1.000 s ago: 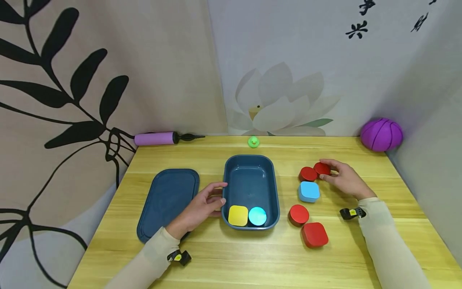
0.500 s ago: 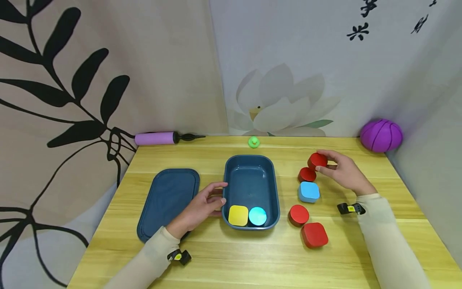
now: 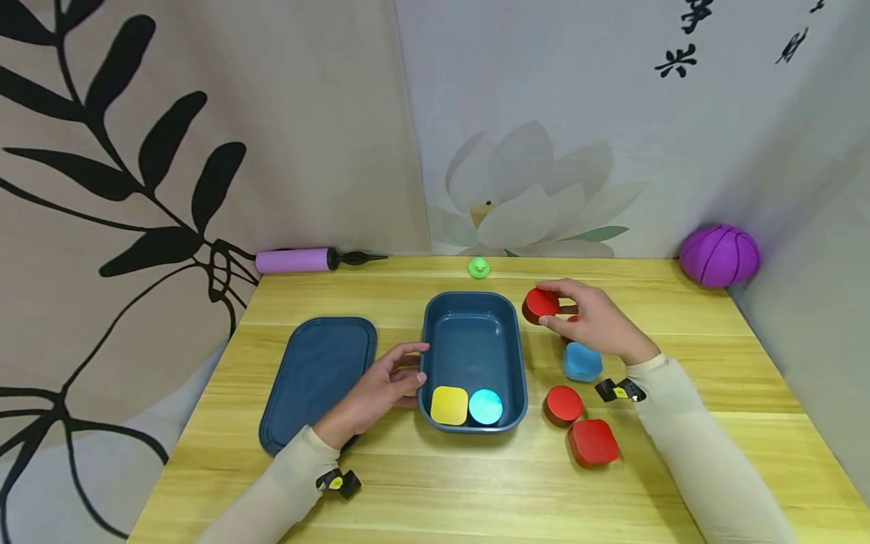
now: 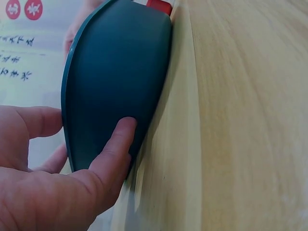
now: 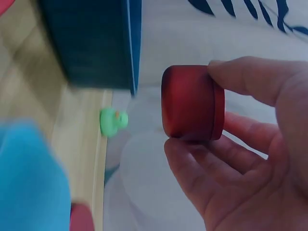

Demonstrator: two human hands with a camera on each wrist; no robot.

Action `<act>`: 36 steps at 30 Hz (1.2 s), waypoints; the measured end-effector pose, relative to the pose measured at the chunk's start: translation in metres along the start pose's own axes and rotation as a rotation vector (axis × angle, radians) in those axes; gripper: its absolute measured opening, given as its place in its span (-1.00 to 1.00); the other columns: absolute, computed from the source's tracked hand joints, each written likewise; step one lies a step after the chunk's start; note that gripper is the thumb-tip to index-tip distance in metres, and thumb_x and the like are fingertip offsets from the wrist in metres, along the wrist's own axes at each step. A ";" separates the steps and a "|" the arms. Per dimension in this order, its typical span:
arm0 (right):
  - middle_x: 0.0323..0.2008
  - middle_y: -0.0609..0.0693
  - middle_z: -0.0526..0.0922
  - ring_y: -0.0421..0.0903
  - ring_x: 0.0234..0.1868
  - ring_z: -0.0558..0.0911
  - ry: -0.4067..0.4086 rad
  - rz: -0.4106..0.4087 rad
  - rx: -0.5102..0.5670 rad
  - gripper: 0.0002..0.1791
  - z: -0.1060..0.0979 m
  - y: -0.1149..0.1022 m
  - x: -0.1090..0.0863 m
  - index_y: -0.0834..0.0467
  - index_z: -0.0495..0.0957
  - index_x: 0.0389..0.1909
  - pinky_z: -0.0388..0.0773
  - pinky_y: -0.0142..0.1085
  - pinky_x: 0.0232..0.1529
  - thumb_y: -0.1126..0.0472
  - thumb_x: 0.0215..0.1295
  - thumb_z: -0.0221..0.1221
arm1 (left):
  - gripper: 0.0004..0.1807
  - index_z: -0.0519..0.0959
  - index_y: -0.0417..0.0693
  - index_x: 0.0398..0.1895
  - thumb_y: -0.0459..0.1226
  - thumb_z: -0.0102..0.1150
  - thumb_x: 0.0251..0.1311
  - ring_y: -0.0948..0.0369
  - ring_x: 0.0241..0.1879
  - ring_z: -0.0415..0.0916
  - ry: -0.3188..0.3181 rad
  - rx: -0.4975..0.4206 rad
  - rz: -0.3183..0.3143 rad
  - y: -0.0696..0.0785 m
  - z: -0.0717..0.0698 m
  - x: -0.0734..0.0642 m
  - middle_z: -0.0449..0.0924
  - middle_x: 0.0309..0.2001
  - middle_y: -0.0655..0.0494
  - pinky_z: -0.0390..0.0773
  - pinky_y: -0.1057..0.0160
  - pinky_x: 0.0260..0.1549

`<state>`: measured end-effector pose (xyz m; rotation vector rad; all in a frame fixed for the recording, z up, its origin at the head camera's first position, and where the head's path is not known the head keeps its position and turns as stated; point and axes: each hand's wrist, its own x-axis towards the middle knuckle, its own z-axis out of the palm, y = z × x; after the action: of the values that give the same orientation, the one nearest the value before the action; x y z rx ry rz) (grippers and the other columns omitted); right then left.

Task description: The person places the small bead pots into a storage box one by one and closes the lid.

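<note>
My right hand [image 3: 598, 323] pinches a round red block [image 3: 541, 304] between thumb and fingers, just right of the blue tray's far right corner. In the right wrist view the red block [image 5: 192, 103] is held clear of the table. My left hand [image 3: 381, 387] touches the left outer wall of the deep blue tray [image 3: 469, 332], its thumb and fingertips against the side and rim in the left wrist view. A yellow square block [image 3: 448, 406] and a light-blue round block [image 3: 485, 407] lie side by side at the tray's near end.
Right of the tray are a blue block [image 3: 582, 362], a round red block [image 3: 563, 406], a square red block [image 3: 593, 443] and a partly hidden red one. A blue lid [image 3: 319, 370] lies left. A green duck [image 3: 479, 267], purple ball [image 3: 719, 255] and purple pump [image 3: 292, 261] sit behind.
The right hand has lifted the round red block from beside the other far red one and carried it left toward the tray. The left hand stays at the tray's side.
</note>
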<state>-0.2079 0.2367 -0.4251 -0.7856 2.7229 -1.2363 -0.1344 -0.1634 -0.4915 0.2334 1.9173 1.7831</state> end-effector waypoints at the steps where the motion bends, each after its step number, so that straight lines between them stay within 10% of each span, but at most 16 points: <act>1: 0.31 0.22 0.59 0.21 0.20 0.65 -0.007 -0.016 0.002 -0.36 0.004 -0.004 0.002 0.30 0.44 0.45 0.74 0.04 0.09 0.26 0.40 0.38 | -0.33 0.23 0.06 0.63 -0.18 0.20 0.55 -0.08 0.31 0.50 0.000 0.000 0.000 0.000 0.000 0.000 0.29 0.50 -0.24 0.73 -0.02 0.08; 16: 0.29 0.10 0.63 0.02 0.15 0.65 -0.182 -0.138 -0.063 -0.32 0.060 -0.048 0.029 0.24 0.47 0.45 0.75 -0.08 0.09 0.16 0.36 0.42 | -0.38 0.30 0.17 0.59 -0.17 0.21 0.54 0.01 0.28 0.54 -0.006 -0.009 0.005 -0.004 -0.001 0.001 0.31 0.49 -0.23 0.73 -0.02 0.10; 36: 0.28 0.03 0.64 -0.04 0.17 0.62 -0.403 -0.220 -0.184 -0.41 0.115 -0.053 0.036 0.12 0.52 0.40 0.66 -0.13 0.21 0.12 0.40 0.41 | -0.37 0.29 0.15 0.60 -0.20 0.21 0.54 -0.03 0.30 0.55 -0.003 -0.024 -0.010 -0.003 -0.001 0.003 0.32 0.50 -0.21 0.73 -0.03 0.11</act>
<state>-0.1884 0.1107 -0.4591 -1.2301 2.4867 -0.7526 -0.1365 -0.1630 -0.4951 0.2178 1.8912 1.7970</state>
